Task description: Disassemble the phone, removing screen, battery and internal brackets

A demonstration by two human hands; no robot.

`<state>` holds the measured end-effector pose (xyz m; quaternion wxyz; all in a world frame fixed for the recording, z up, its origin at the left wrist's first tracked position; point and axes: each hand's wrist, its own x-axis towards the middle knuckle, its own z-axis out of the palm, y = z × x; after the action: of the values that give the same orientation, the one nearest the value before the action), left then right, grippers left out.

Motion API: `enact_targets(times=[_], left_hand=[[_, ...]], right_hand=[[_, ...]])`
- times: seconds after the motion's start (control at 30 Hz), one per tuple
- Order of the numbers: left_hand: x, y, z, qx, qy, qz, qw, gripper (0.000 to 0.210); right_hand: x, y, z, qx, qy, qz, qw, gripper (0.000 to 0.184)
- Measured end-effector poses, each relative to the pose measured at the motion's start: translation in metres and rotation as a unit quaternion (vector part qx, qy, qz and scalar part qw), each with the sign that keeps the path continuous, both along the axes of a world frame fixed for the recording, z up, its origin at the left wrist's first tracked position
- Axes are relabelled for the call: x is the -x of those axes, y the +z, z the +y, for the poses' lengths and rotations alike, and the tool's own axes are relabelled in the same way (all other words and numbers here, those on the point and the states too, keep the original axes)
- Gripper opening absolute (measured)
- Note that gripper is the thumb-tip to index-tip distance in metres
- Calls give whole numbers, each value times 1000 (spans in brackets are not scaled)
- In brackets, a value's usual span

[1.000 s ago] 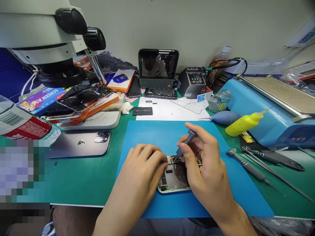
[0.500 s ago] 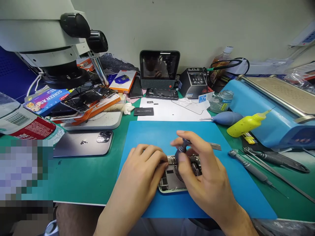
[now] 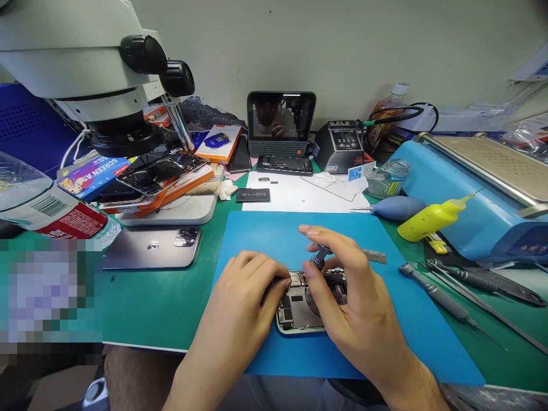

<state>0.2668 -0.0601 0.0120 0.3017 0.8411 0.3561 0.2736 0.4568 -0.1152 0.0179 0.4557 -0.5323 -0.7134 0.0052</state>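
An opened phone (image 3: 302,314) lies on the blue mat (image 3: 257,228), its inner parts and a round coil showing. My left hand (image 3: 246,302) has its fingers curled at the phone's left end, thumb and fingertips gripping its far corner. Between thumb and fingers of my right hand (image 3: 359,297) is a small screwdriver (image 3: 318,260) with a dark grey handle, upright over the phone. Its tip is hidden behind the right thumb, and that hand covers the phone's right part. A short metal ruler (image 3: 374,256) rests just beyond the right hand.
A microscope (image 3: 124,108) looms at upper left above stacked phones. To the left lie a closed phone (image 3: 149,248) and a bottle (image 3: 64,208). A phone battery (image 3: 253,195) sits at the white paper. On the right are tweezers (image 3: 483,302), a grey pen-like tool (image 3: 440,294) and a yellow bottle (image 3: 432,220).
The view has shifted slightly, moving the surroundings a little rightward. My right index finger and thumb have shifted on the screwdriver's handle. My left hand stays at the phone's edge.
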Motion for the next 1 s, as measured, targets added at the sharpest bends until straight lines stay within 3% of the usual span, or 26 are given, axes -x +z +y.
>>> enact_targets(times=[0.37, 0.57, 0.9, 1.0], left_hand=[[1, 1, -1, 4, 3, -2, 1000, 15], [1, 1, 0, -12, -5, 10, 1000, 14], [0, 0, 0, -28, -9, 18, 999, 13], [0, 0, 0, -39, -8, 16, 999, 12]], right_hand=[[-3, 1, -2, -5, -23, -39, 999, 55], [-1, 1, -3, 27, -14, 4, 1000, 57], [0, 0, -1, 14, -53, 17, 998, 51], [1, -2, -4, 18, -67, 60, 996, 52]])
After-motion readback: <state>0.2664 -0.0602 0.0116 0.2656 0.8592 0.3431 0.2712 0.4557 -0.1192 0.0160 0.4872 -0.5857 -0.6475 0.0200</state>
